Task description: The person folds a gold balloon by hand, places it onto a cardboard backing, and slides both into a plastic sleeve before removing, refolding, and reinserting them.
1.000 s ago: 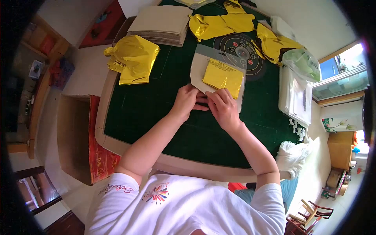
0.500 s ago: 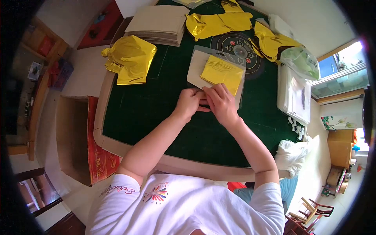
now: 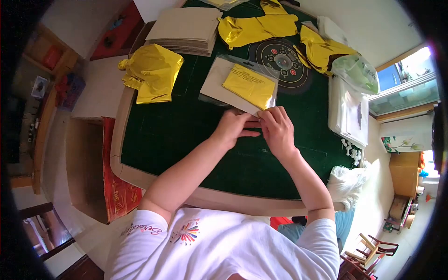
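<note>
A clear plastic bag with a hang hole holds a sheet of cardboard and a folded gold foil piece with small print. It lies tilted over the green table. My right hand pinches the bag's near edge at its lower right corner. Beside it, my left hand is under the same edge, its fingers partly bent and reaching towards the right hand. Whether the left fingertips grip the plastic is hidden.
A stack of cardboard sheets stands at the back left, near a crumpled gold foil balloon. More gold foil balloons lie at the back by a round dark mat. White plastic bags pile up at right. An open cardboard box stands left.
The bag with cardboard and gold foil has turned and shifted left. My right hand has moved slightly right and down along its edge; the left hand stays close by.
</note>
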### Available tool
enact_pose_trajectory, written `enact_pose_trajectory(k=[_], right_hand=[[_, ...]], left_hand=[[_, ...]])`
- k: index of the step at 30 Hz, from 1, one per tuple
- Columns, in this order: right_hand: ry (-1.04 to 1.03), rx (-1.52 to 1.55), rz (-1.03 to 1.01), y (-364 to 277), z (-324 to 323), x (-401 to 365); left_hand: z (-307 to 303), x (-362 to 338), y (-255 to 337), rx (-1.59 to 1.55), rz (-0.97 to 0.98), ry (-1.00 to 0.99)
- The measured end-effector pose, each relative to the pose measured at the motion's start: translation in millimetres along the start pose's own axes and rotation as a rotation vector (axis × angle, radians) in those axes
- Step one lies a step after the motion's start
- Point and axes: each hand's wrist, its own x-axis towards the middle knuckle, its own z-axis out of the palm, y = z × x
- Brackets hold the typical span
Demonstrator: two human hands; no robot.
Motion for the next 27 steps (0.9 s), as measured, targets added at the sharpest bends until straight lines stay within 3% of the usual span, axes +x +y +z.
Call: enact_pose_trajectory(k=[8, 16, 19, 21, 23, 24, 25, 27], right_hand=[[-0.053, -0.071, 0.022, 8, -27, -19], [0.056, -0.083, 0.037, 19, -18, -17], [0.059, -0.113, 0.049, 20, -19, -16], [0.017, -0.114, 0.060, 26, -16, -23], [-0.023, -0.117, 0.071, 30, -17, -27], [-0.022, -0.121, 0.074, 26, -20, -25], [-0.022, -0.123, 0.076, 22, -23, -24], [-0.031, -0.084, 0.080, 9, -29, -28]], left_hand=[[11, 2, -13, 0.019, -0.016, -0.015], [18, -1, -22, 0.051, 0.009, -0.045], [18, -3, -22, -0.015, -0.023, -0.056], [16, -11, -19, -0.015, -0.171, -0.086], [7, -22, -18, 0.358, -0.154, -0.249], [7, -34, -14, 0.533, 0.000, -0.199], [1, -36, -12, 0.533, -0.004, -0.196], [-12, -38, -6, 1.176, 0.835, 0.003]])
